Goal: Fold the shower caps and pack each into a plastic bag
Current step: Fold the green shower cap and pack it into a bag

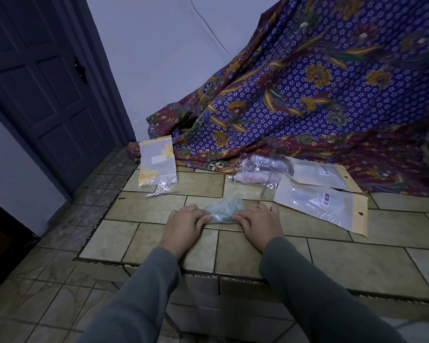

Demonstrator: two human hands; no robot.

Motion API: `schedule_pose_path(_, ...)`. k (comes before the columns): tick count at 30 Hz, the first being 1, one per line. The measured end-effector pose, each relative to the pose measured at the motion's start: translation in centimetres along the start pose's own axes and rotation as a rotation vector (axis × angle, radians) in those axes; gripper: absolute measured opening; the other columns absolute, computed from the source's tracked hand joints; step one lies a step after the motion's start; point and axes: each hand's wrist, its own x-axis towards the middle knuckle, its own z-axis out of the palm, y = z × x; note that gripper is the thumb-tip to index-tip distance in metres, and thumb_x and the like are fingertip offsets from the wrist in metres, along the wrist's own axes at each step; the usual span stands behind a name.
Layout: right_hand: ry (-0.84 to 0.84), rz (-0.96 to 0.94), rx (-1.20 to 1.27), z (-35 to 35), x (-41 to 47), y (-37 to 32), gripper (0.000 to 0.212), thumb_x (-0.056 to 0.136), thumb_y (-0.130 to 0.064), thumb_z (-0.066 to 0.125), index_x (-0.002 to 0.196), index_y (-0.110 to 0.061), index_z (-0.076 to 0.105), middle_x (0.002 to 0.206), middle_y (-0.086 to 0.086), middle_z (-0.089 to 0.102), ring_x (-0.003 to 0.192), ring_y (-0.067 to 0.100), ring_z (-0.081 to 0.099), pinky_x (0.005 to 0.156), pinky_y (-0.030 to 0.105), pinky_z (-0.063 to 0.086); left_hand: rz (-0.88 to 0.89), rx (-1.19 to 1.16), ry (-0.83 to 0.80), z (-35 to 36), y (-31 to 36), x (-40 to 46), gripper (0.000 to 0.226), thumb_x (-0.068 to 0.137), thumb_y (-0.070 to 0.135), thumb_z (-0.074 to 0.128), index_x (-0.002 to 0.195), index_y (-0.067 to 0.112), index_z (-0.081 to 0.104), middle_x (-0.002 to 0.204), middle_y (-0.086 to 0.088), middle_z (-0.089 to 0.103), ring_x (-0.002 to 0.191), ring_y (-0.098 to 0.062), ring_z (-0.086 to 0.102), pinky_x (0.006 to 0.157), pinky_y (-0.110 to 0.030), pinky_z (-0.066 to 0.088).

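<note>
A crumpled pale green shower cap (223,209) lies on the tiled platform (332,253) in front of me. My left hand (183,225) holds its left edge with curled fingers, and my right hand (256,222) holds its right edge the same way. Two plastic bags with yellow header strips (325,207) lie to the right, overlapping. A yellow-flowered bag (157,167) lies at the back left. A clear bag with something pink inside (255,173) sits behind the cap.
A purple patterned cloth (320,95) drapes down over the back and right of the platform. A dark door (47,95) stands at the left. The platform's front edge (208,271) steps down to the tiled floor (47,293).
</note>
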Motion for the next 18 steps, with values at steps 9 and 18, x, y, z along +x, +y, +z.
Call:
schedule_pose_path(9, -0.016, 0.106, 0.073, 0.2, 1.1, 0.0, 0.036, 0.094, -0.053, 0.042, 0.091, -0.028, 0.068, 0.092, -0.011, 0.069, 0.099, 0.016, 0.052, 0.089, 0.035, 0.021, -0.043, -0.055, 0.042, -0.7, 0.4, 0.8, 0.01, 0.092, 0.035, 0.055, 0.095, 0.027, 0.06, 0.09, 0.006, 0.069, 0.087, -0.021, 0.061, 0.079, -0.033, 0.04)
schedule_pose_path(18, 0.097, 0.08, 0.047, 0.9, 1.0, -0.7, 0.022, 0.092, -0.045, 0.048, 0.109, -0.036, 0.06, 0.095, -0.009, 0.066, 0.095, 0.02, 0.054, 0.08, 0.036, 0.026, 0.116, 0.124, 0.205, 0.8, 0.3, 0.3, 0.02, 0.083, 0.032, 0.047, 0.097, 0.032, 0.062, 0.103, 0.009, 0.058, 0.089, -0.018, 0.052, 0.07, -0.031, 0.028)
